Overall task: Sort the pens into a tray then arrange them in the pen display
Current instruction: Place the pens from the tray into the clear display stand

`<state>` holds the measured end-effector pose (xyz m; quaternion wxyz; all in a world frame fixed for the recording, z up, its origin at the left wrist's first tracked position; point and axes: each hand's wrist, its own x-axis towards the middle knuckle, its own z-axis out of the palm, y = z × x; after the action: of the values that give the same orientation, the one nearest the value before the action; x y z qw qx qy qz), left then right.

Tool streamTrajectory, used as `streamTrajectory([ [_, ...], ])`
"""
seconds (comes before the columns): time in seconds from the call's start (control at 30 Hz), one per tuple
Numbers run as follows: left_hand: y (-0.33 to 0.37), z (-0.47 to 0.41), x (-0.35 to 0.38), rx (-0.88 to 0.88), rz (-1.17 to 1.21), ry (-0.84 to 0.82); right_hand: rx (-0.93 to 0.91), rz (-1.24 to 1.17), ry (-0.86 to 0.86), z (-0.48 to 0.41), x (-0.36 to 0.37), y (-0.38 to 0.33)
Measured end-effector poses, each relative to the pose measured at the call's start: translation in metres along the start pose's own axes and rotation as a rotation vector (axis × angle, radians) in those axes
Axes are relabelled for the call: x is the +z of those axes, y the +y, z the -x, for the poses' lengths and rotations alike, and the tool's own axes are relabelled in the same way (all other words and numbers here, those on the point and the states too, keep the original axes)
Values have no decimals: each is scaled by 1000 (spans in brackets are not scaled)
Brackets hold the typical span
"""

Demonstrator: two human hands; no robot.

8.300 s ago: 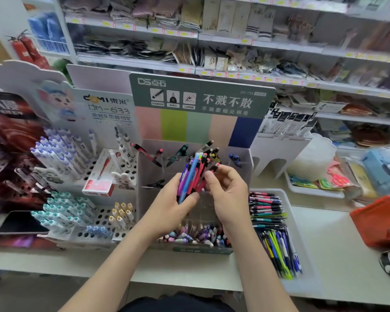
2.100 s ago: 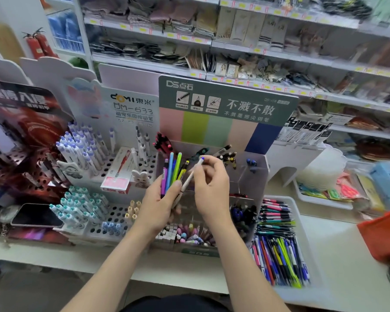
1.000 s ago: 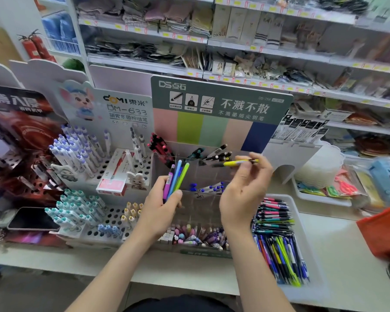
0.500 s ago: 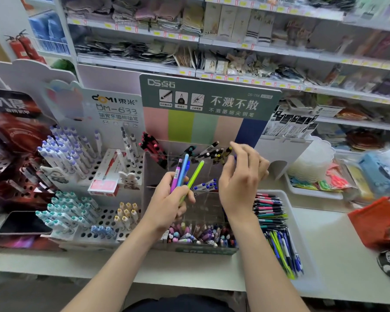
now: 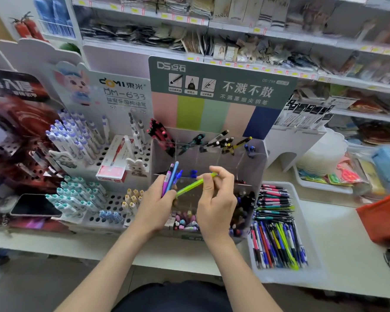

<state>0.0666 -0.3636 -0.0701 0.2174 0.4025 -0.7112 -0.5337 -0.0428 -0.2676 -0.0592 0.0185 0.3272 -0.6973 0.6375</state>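
My left hand (image 5: 154, 209) grips a small bunch of pens (image 5: 170, 180), purple and blue, pointing up. My right hand (image 5: 216, 199) pinches a lime-green pen (image 5: 190, 185) whose lower end still lies in my left hand. Both hands hover in front of the clear acrylic pen display (image 5: 257, 158), whose upper slots hold red, teal, black and yellow pens. To the right stands a white tray (image 5: 302, 224) with several sorted pens (image 5: 276, 226) in two piles.
A white peg-hole stand (image 5: 113, 206) with white-purple and teal pens is on the left, with a pink box (image 5: 112, 171) on it. A phone (image 5: 35, 204) lies far left. An orange pouch (image 5: 383, 216) and stocked shelves (image 5: 257, 34) sit right and behind.
My right hand came back from the display's upper right slots, where it left a yellow pen, and now grips the green pen from the left hand's bunch.
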Motion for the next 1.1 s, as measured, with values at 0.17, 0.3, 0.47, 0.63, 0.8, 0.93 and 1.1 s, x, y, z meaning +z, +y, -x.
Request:
streamTrajectory([
  [0.17, -8, 11, -10, -15, -162, 208, 7, -55, 48, 9, 18, -1],
  [0.3, -24, 8, -24, -85, -96, 194, -53, 63, -123, 8, 28, 22],
  [0.47, -32, 3, -32, -167, 76, 62, -163, 328, -481, 24, 43, 57],
  [0.63, -29, 4, -32, -157, 147, -15, 0, 330, -515, 21, 41, 44],
  [0.8, -24, 5, -31, -54, 57, -135, 420, -74, -412, -1, 37, 12],
  [0.93, -28, 3, -29, -18, -17, -79, 399, -146, -263, -6, 32, 1],
  [1.1, -33, -1, -32, -33, -96, 83, 161, -172, 137, -6, 26, -11],
])
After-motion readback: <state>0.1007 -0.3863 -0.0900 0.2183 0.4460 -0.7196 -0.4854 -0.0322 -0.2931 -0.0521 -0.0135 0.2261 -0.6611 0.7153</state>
